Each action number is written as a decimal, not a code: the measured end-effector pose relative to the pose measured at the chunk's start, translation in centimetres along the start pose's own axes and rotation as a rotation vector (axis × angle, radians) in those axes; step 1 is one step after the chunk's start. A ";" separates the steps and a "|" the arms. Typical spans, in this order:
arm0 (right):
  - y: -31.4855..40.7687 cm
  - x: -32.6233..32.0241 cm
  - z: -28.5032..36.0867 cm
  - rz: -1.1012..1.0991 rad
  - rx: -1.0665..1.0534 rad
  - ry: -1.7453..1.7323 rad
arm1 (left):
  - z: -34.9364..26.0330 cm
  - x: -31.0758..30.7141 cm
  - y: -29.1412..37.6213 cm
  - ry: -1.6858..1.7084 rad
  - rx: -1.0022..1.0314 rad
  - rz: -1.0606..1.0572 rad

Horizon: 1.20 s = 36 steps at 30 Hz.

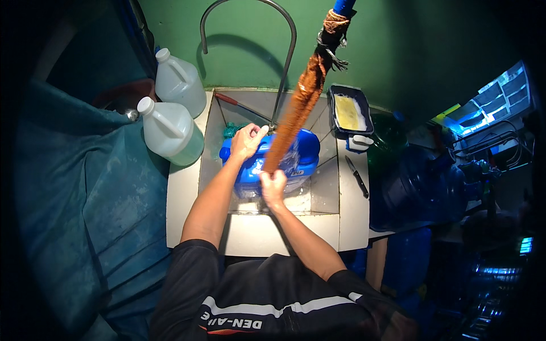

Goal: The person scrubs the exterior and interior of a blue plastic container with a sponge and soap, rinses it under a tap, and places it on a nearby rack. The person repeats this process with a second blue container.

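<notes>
A wet blue plastic container (309, 147) with a clear lower part sits in the tiled sink basin (326, 179). My left hand (246, 143) is at its far left edge with the fingers curled; whether it grips the container is unclear. My right hand (274, 187) is closed around the lower end of a brown cloth-wrapped hose (305, 91), which comes down from a blue pipe (343, 6) and crosses in front of the container. Its lower length is motion-blurred. Water splashes on the container beside the hose. Green netting (232, 129) lies behind the container.
Two translucent jugs (170, 132) stand left of the basin. A curved metal faucet (294, 38) rises behind it. On the right ledge are a black tray (370, 121) with a yellow sponge (347, 111), a scrub brush (359, 143) and a knife (357, 177). Large blue water bottles (422, 187) stand farther right.
</notes>
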State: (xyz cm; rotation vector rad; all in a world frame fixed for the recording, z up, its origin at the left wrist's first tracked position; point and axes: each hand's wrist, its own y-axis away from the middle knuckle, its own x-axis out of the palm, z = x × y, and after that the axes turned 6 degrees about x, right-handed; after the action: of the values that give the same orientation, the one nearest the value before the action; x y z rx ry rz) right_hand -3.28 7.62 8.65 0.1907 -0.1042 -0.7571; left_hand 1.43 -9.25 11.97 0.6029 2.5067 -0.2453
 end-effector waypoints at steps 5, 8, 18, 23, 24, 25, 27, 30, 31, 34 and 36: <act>0.9 2.9 0.7 0.324 -0.035 -0.064 | 1.5 0.0 -0.2 0.189 0.084 -0.010; -0.1 -2.7 0.8 0.074 -0.288 0.374 | 0.2 -0.3 0.8 0.063 0.040 0.052; -8.9 -16.5 7.6 -0.110 -0.200 0.749 | -4.8 -0.5 6.0 -0.562 0.206 0.403; -11.9 -12.9 11.3 0.379 -0.141 1.047 | -4.5 0.1 9.4 -0.574 0.323 0.380; -12.9 -11.4 11.3 0.434 0.033 1.148 | -4.5 0.2 10.0 -0.561 0.349 0.378; -14.0 -9.8 10.9 0.562 0.197 1.144 | -4.5 0.3 10.5 -0.580 0.379 0.417; -15.2 -5.6 8.8 0.800 0.418 0.873 | -4.8 0.5 10.8 -0.582 0.446 0.453; -15.1 1.4 5.9 0.932 0.484 0.430 | -5.5 1.6 9.9 -0.639 0.534 0.599; -14.5 3.2 5.8 0.887 0.410 0.428 | -5.7 2.2 9.3 -0.656 0.575 0.633; -11.2 7.8 8.4 1.067 0.324 0.486 | -5.1 4.2 7.9 -0.447 0.492 0.611; -8.4 8.9 11.6 1.183 0.372 0.767 | -3.7 5.2 7.4 -0.615 0.441 0.656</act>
State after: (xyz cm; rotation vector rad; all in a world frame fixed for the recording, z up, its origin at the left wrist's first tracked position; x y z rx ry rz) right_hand -4.40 -6.03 18.49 0.6817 0.3591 0.5510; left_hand -0.73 0.22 11.86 1.2603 1.5685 -0.6237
